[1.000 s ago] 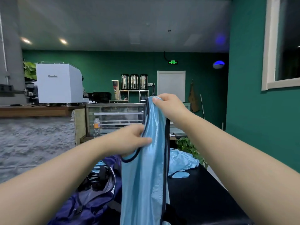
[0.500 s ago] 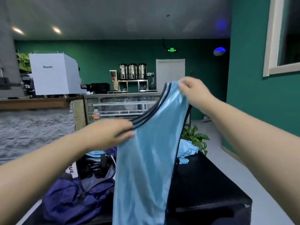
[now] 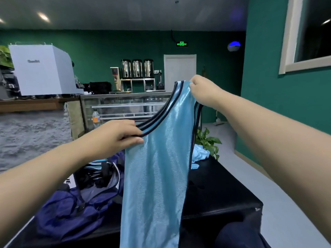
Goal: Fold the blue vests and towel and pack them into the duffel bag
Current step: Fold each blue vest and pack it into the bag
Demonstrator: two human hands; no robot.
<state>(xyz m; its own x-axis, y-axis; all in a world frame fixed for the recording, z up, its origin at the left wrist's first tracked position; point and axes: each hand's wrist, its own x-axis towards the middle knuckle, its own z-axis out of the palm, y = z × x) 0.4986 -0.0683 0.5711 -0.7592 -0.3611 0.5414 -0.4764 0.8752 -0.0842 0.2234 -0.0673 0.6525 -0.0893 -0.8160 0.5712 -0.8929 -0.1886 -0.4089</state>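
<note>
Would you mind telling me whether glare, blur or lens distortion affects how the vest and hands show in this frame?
Head view: the vest carries soft sheen streaks, yet its dark trim stays readable; the left hand and right hand look sharp; wide-angle distortion swells the forearms near the edges; ceiling lights flare slightly.

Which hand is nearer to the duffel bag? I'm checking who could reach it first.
Left. The left hand grips the vest's collar almost directly above the open duffel bag; the right hand pinches the vest's shoulder higher up and farther right.
</note>
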